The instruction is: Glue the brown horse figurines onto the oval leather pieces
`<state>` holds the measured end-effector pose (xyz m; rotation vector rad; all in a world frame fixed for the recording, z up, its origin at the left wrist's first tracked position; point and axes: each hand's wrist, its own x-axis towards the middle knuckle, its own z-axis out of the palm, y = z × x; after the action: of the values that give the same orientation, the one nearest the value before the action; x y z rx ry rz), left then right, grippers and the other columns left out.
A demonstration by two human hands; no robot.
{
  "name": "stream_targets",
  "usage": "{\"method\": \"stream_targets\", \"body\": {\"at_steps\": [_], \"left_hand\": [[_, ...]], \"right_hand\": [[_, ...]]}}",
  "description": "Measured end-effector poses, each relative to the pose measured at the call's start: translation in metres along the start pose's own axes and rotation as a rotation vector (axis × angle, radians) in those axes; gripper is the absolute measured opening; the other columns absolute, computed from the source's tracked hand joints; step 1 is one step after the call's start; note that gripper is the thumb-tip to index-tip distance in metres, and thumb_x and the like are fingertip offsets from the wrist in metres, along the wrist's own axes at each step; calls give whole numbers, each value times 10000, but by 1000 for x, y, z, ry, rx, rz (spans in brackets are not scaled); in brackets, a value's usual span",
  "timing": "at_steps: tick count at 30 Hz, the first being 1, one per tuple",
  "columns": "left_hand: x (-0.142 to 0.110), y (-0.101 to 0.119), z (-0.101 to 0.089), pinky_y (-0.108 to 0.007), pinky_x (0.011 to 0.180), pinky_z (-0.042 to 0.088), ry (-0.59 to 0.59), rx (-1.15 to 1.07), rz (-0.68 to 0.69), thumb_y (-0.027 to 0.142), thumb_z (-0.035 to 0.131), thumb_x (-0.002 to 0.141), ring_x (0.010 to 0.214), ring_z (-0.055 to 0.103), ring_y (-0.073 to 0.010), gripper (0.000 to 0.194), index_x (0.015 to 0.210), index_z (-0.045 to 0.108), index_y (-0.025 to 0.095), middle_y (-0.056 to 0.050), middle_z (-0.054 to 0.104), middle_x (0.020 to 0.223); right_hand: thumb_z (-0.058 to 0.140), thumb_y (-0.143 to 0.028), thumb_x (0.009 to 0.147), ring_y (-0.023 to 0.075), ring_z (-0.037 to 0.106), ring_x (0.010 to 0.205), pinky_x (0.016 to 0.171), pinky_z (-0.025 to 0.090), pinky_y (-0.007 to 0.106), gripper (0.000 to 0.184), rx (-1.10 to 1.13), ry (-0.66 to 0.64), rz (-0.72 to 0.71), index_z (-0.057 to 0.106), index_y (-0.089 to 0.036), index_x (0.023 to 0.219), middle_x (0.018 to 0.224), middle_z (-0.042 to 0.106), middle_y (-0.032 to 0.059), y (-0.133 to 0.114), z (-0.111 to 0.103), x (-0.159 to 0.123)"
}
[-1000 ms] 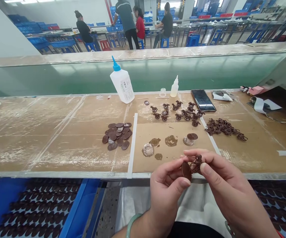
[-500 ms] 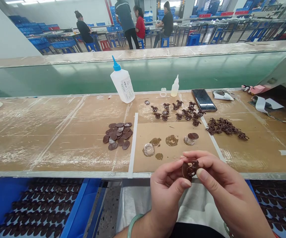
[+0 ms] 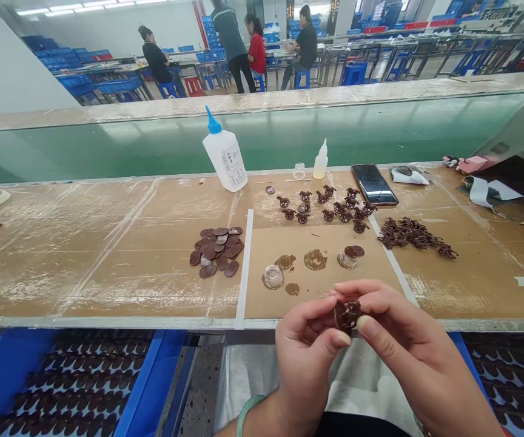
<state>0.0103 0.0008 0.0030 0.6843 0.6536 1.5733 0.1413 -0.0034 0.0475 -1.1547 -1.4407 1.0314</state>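
Close to the table's front edge, my left hand pinches a dark brown oval base between thumb and fingers. My right hand grips a small brown horse figure, whose legs side meets the face of the base. Fingers partly hide both pieces, so I cannot tell whether they are joined. Beyond my hands is a clear round dish, and an oval base rests on the rim of a second clear dish. Wet-looking patches mark the cardboard.
Loose oval bases are piled left of a white tape strip. Several horses on bases stand behind; loose horses lie right. A large bottle, small bottle and phone sit farther back. Blue trays flank me below.
The horse figure has tilted slightly and sits a little lower and further left against the base, with my right thumb shifted left. The camera view has moved slightly.
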Motion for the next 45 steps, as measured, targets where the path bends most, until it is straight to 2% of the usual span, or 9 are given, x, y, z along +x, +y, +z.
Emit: {"method": "stream_targets", "body": {"at_steps": [3, 7, 12, 21, 30, 35, 39, 45], "left_hand": [[0, 0, -1, -229, 760, 639, 28, 41, 7, 355, 974, 674, 822, 808, -199, 313, 955, 858, 280, -56, 851, 927], [1, 1, -1, -193, 713, 618, 51, 94, 63, 398, 979, 649, 761, 783, -164, 329, 933, 860, 283, -32, 841, 858], [1, 3, 0, -215, 727, 631, 45, 90, 115, 361, 976, 666, 775, 780, -167, 291, 924, 858, 293, -17, 830, 861], [0, 3, -1, -161, 739, 618, 24, 83, 132, 355, 966, 689, 780, 773, -131, 282, 940, 855, 288, 2, 825, 866], [-3, 3, 1, -177, 735, 620, 49, 76, 132, 361, 970, 682, 767, 764, -130, 277, 927, 856, 302, 8, 821, 852], [-3, 4, 0, -169, 696, 600, 40, 86, 118, 376, 965, 687, 722, 739, -115, 275, 931, 855, 312, 11, 812, 830], [-3, 5, -1, -167, 694, 590, 14, 94, 145, 390, 948, 713, 720, 729, -109, 272, 957, 852, 317, 10, 804, 828], [-5, 7, -2, -158, 707, 596, 9, 99, 171, 377, 953, 710, 739, 737, -109, 275, 959, 851, 315, 17, 799, 836]], "right_hand": [[651, -302, 996, 180, 710, 1105, 918, 583, 230, 69, -32, -12, -12, 705, -310, 953, 1215, 724, 9, 0, -2, 0], [645, -294, 996, 171, 726, 1049, 889, 593, 234, 86, -63, -47, -45, 707, -312, 940, 1189, 736, 2, -4, -3, 2], [665, -288, 977, 192, 749, 1036, 881, 616, 263, 80, -78, -47, -88, 724, -307, 926, 1178, 763, 13, -8, -3, 6], [679, -294, 971, 173, 754, 1078, 912, 620, 251, 43, -59, -39, -87, 701, -331, 967, 1211, 776, -30, -5, -2, 2], [696, -334, 959, 214, 775, 1044, 887, 646, 287, 32, -44, -23, -69, 725, -319, 962, 1198, 786, 7, -7, -2, 1], [697, -326, 951, 207, 780, 1034, 853, 652, 261, 30, -58, -27, -72, 716, -322, 974, 1200, 786, 0, -8, 0, 3], [690, -322, 960, 195, 776, 1048, 875, 642, 246, 44, -72, -36, -91, 721, -335, 988, 1198, 786, -17, -9, 1, 4], [689, -344, 978, 191, 760, 1087, 956, 626, 296, 102, -132, -80, -112, 704, -390, 1068, 1260, 760, -51, -6, -5, -1]]}}
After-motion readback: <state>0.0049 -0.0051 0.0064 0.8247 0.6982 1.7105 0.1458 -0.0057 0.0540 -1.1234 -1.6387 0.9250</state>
